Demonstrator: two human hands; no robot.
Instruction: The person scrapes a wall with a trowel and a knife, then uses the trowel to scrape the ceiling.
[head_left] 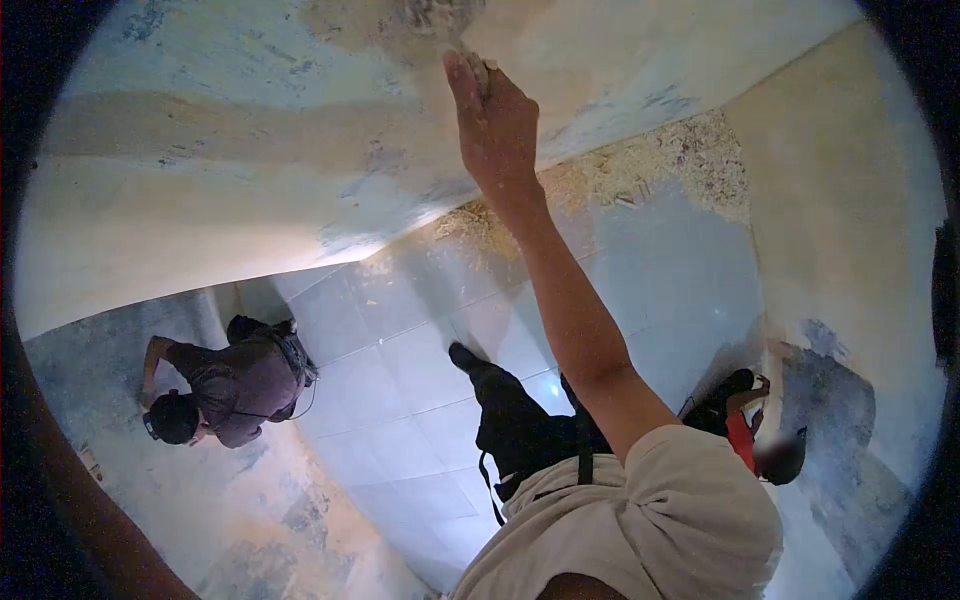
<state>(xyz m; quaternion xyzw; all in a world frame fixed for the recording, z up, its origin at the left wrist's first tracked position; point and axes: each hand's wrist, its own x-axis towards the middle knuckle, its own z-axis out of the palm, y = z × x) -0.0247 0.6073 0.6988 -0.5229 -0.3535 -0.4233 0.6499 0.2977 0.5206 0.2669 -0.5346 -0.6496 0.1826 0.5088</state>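
My right hand (500, 120) is raised at the end of an outstretched arm, against the patchy wall (300, 120). Its fingers are closed, with something small and pale showing at the fingertips, too little of it to name. Just beyond the fingertips the wall has a dark, rough patch (435, 15). Along the lower left edge runs a brown, arm-like shape (100, 510), probably my left arm; my left hand lies outside the view.
Pale flakes and debris (650, 175) lie on the tiled floor (400, 370) along the wall's foot. A person in dark clothes (245, 385) bends by the left wall. Another person with a red sleeve (740, 435) is low by the right wall, near a grey patch (825, 400).
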